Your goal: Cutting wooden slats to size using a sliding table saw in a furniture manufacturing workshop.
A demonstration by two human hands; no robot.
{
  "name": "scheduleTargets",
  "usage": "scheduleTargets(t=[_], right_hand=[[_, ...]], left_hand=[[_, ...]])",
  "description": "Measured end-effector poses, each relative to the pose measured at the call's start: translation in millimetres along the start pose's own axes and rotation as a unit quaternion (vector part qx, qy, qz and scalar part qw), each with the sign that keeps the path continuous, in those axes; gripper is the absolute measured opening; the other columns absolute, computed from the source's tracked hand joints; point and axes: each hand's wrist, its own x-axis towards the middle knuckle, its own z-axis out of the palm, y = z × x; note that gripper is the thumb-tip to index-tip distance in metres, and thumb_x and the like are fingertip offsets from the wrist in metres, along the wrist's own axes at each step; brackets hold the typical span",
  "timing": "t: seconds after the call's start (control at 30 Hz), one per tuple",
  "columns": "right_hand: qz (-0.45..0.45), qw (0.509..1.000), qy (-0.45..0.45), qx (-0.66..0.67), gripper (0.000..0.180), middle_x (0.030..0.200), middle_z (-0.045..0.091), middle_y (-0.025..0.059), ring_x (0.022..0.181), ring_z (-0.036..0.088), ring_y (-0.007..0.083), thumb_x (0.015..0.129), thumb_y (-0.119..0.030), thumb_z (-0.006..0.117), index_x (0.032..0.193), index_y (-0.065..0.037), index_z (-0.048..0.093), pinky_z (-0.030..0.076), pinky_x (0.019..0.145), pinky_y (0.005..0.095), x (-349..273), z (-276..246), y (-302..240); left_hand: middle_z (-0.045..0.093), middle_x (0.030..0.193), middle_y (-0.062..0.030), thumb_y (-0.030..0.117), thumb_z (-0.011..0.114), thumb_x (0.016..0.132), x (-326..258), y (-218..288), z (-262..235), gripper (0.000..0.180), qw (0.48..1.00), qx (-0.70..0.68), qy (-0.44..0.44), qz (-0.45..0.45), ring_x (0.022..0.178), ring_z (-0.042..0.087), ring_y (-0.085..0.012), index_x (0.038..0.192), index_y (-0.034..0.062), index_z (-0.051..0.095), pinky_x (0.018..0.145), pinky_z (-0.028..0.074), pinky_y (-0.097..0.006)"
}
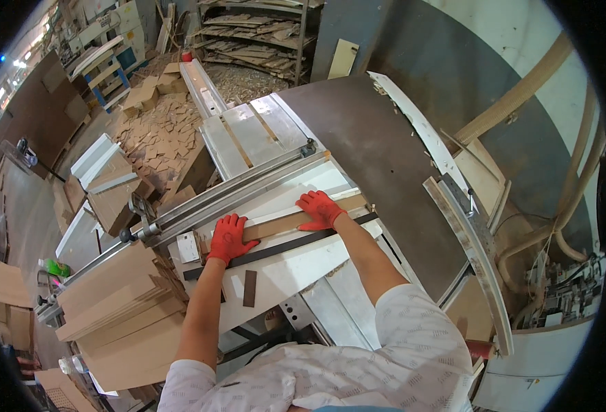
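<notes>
Both my hands wear red gloves and grip a long brown board strip [273,226] on the white work surface [275,276]. My left hand [229,239] is near its left end, with fingers over the far side and the thumb at the near side. Toward the right end, my right hand [319,209] spans the strip in the same way. A black bar [286,248] runs along the near side, below both hands. Beside my left hand stands a small white block [188,247]. A short dark brown piece [249,288] rests closer to me.
A metal rail [231,193] crosses beyond the strip. Stacked brown boards [121,302] stand at left. A brown-grey machine table [371,151] extends to the right, with a curved guard-like panel [469,261] beyond it. Offcuts [166,127] are heaped on the floor at far left.
</notes>
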Motion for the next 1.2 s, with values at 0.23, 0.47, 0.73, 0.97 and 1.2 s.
scheduleTargets(t=[0.23, 0.47, 0.73, 0.97, 1.2], right_hand=[[0.234, 0.902, 0.343, 0.115, 0.069, 0.128, 0.053, 0.0156, 0.121, 0.048, 0.0351, 0.08, -0.04, 0.074, 0.139, -0.013, 0.051, 0.035, 0.107, 0.0499, -80, 0, -95], [0.637, 0.722, 0.263, -0.056, 0.075, 0.128, 0.055, 0.0174, 0.12, 0.048, 0.0374, 0.072, -0.046, 0.078, 0.134, -0.012, 0.054, 0.036, 0.104, 0.0496, -352, 33, -218], [0.827, 0.52, 0.216, -0.007, 0.067, 0.114, 0.062, 0.0172, 0.108, 0.056, 0.0376, 0.07, -0.049, 0.08, 0.117, -0.01, 0.053, 0.044, 0.091, 0.0517, -487, 51, -283], [0.608, 0.679, 0.311, 0.271, 0.056, 0.087, 0.067, 0.0163, 0.079, 0.066, 0.0373, 0.072, -0.022, 0.077, 0.119, -0.007, 0.049, 0.052, 0.065, 0.0438, -415, -16, -327], [0.453, 0.834, 0.281, 0.144, 0.044, 0.1, 0.067, 0.0194, 0.089, 0.067, 0.0377, 0.082, -0.016, 0.063, 0.123, -0.005, 0.053, 0.053, 0.075, 0.0474, -349, -37, -355]], left_hand=[[0.058, 0.117, -0.0132, 0.052, 0.078, 0.072, -6, 2, 8, 0.069, 0.999, -0.019, 0.041, 0.024, 0.113, 0.054, -0.0318, 0.121, 0.0066, 0.06, 0.096, 0.04, -0.043], [0.059, 0.121, -0.0147, 0.045, 0.081, 0.072, -7, 6, 35, 0.071, 0.995, -0.053, 0.039, -0.079, 0.118, 0.053, -0.034, 0.128, 0.008, 0.057, 0.103, 0.036, -0.047], [0.059, 0.124, -0.0171, 0.05, 0.08, 0.071, -4, 6, 34, 0.077, 0.994, -0.039, 0.012, -0.097, 0.119, 0.053, -0.035, 0.131, 0.0082, 0.056, 0.105, 0.036, -0.046], [0.058, 0.129, -0.0168, 0.056, 0.078, 0.072, -2, 11, 30, 0.08, 0.993, -0.016, -0.025, -0.118, 0.127, 0.05, -0.0343, 0.133, 0.0097, 0.057, 0.107, 0.035, -0.047], [0.057, 0.13, -0.0174, 0.056, 0.079, 0.071, -1, 10, 31, 0.081, 0.991, -0.013, -0.031, -0.13, 0.128, 0.049, -0.0342, 0.133, 0.009, 0.057, 0.108, 0.034, -0.047]])
